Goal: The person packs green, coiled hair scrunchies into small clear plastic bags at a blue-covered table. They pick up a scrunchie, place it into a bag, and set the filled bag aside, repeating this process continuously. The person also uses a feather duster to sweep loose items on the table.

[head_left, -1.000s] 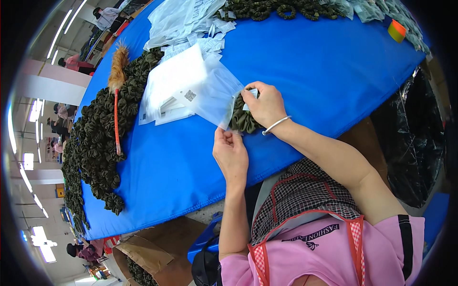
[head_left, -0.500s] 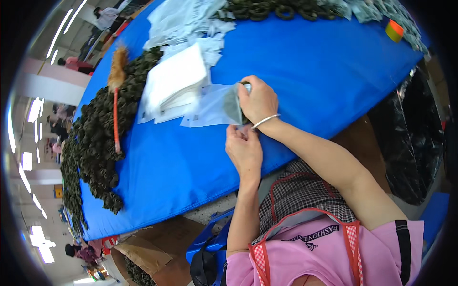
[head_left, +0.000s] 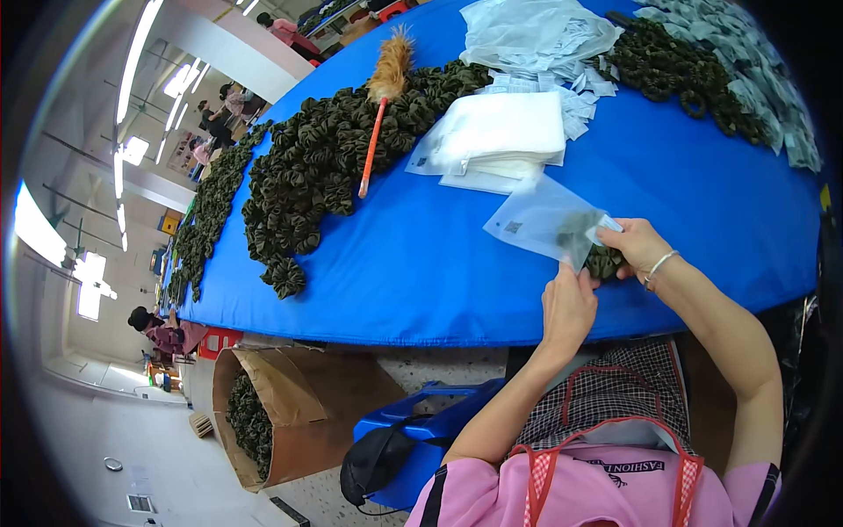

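Note:
A frosted clear plastic bag lies out to the left of my hands, over the near part of the blue table. At its open end is a dark green scrunchie, partly inside the bag and partly bare. My left hand is closed, pinching the bag's near edge beside the scrunchie. Closed on the scrunchie from the right, my right hand also has a pale tag under its thumb. The fingers below the scrunchie are partly hidden.
Beyond the bag lies a stack of white plastic bags, with pale blue tags behind. A scrunchie heap with a feather duster covers the left; more scrunchies lie far right. Below stand a cardboard box and blue stool.
My view has swung left, so the table and its piles appear farther right. My right hand has turned, and more of the dark green scrunchie shows at the bag's mouth.

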The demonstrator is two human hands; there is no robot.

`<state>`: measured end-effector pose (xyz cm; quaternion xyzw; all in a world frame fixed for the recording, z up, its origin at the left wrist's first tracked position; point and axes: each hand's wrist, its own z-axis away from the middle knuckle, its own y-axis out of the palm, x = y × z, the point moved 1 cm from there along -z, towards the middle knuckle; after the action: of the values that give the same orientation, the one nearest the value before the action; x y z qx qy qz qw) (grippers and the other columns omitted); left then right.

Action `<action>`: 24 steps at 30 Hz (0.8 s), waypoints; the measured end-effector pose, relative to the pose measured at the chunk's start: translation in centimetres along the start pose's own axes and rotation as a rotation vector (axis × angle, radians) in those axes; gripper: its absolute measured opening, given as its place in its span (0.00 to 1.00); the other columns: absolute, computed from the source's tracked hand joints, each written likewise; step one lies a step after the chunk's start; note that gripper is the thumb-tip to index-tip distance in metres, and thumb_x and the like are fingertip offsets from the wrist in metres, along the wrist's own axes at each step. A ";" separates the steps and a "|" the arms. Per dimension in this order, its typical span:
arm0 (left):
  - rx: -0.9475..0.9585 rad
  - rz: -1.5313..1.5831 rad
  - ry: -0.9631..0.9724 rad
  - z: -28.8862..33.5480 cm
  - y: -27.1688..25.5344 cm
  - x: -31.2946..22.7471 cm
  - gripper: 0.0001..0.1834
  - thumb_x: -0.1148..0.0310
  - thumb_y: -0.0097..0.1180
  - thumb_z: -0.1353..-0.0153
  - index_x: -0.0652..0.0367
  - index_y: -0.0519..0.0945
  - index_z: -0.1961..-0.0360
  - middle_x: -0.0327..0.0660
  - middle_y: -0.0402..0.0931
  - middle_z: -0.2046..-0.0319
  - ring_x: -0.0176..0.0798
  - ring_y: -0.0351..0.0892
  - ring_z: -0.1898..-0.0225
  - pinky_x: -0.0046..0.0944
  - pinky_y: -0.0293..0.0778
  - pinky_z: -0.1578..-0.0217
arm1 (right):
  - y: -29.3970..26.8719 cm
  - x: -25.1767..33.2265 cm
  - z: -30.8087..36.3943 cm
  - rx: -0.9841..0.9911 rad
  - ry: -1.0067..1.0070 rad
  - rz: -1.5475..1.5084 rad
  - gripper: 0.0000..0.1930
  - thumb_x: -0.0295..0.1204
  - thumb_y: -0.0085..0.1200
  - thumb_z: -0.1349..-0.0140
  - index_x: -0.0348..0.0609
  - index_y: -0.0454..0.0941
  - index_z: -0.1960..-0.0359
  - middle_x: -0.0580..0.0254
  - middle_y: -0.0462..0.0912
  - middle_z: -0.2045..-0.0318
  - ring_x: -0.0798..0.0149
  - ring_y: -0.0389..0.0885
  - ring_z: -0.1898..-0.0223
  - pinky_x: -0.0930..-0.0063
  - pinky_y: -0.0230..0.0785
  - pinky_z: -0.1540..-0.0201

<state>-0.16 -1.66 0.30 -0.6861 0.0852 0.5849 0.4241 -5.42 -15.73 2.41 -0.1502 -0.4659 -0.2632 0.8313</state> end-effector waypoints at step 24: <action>-0.136 -0.122 -0.041 1.7 -2.9 -2.2 0.28 0.67 0.56 0.42 0.71 0.58 0.47 0.54 0.77 0.62 0.53 0.80 0.67 0.47 0.74 0.67 | 2.5 -1.5 5.8 -0.595 -0.996 0.852 0.17 0.27 0.63 0.54 0.43 0.75 0.60 0.57 0.76 0.66 0.56 0.76 0.65 0.65 0.68 0.66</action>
<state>-0.31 0.50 3.73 -0.7053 -0.0055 0.5763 0.4129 -8.63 -10.33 4.18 -0.6413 -0.5992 0.0678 0.4744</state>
